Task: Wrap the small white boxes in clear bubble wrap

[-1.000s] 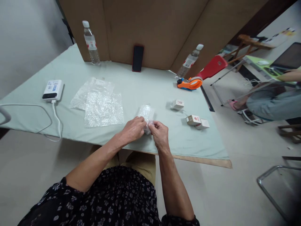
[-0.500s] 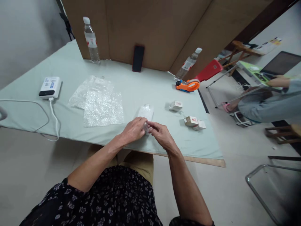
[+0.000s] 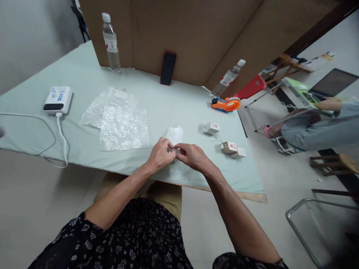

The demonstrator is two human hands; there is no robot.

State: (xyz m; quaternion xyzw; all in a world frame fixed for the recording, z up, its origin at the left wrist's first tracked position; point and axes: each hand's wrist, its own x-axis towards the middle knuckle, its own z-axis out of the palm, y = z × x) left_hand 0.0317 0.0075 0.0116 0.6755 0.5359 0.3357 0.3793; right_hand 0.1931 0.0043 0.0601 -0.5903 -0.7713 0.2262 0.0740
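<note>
A small piece of bubble wrap (image 3: 175, 133) lies near the table's front edge, its near end bunched under my fingers. My left hand (image 3: 162, 154) is closed on its left side, with thumb and forefinger pinching it. From the right, my right hand (image 3: 191, 156) meets it, fingers curled and pressed on the same near end. Whatever the wrap may contain is hidden by my fingers. More bubble wrap sheets (image 3: 123, 129) lie flat to the left of my hands. To the right stand small boxes, one white (image 3: 211, 128), one brown and white (image 3: 228, 147), and another white (image 3: 239, 152).
An orange tape dispenser (image 3: 226, 104) sits at the right edge beside a water bottle (image 3: 228, 77). Another bottle (image 3: 113, 48) and a phone (image 3: 168, 68) stand against the cardboard (image 3: 179, 30). A white power bank (image 3: 58, 100) with a cable is at left. A person (image 3: 322, 123) sits at right.
My right hand has turned and moved in closer to my left, its fingers now covering more of the wrap's near end. The view has shifted slightly.
</note>
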